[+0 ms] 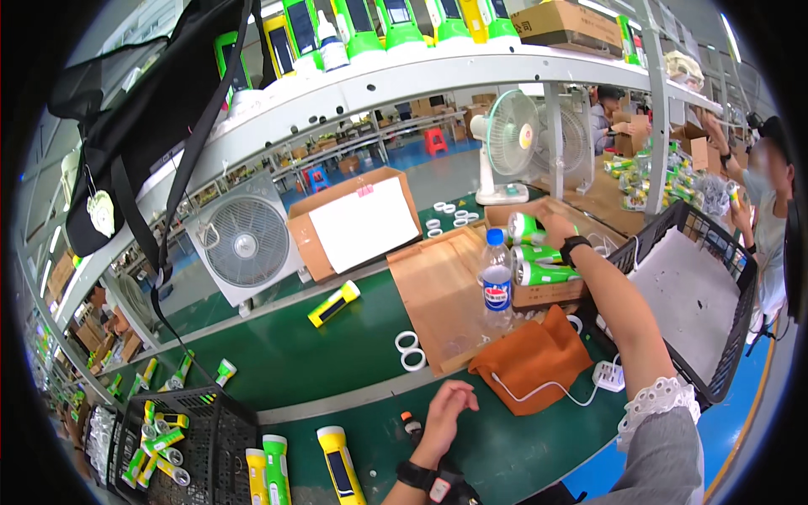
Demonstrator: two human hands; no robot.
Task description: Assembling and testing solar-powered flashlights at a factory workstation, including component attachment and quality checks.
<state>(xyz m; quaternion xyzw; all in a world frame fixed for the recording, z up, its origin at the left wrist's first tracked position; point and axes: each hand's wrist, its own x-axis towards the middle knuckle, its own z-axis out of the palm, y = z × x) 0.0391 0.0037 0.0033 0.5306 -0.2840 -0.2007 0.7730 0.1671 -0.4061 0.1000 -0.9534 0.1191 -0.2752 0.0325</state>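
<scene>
My right hand (pixel 555 224) reaches into a cardboard box (pixel 551 295) and closes round a green-and-white flashlight (pixel 523 229). More green flashlights (pixel 543 273) lie in the box below it. My left hand (pixel 449 411) hovers over the near green bench, its fingers loosely bent and nothing visible in them. Beside it is a black object with an orange end (pixel 410 421), partly hidden by the wrist. To its left, a yellow flashlight (pixel 339 463) lies near a green one (pixel 275 467). A clear bottle with a blue cap (pixel 496 282) stands next to the box.
An orange-brown cloth pouch (pixel 534 362) and a white power strip (pixel 608 376) lie in front of the box. Black crates stand at left (pixel 215 438) and right (pixel 728 337). A single flashlight (pixel 334 304) rests on the green belt. A co-worker (pixel 770 202) stands at right.
</scene>
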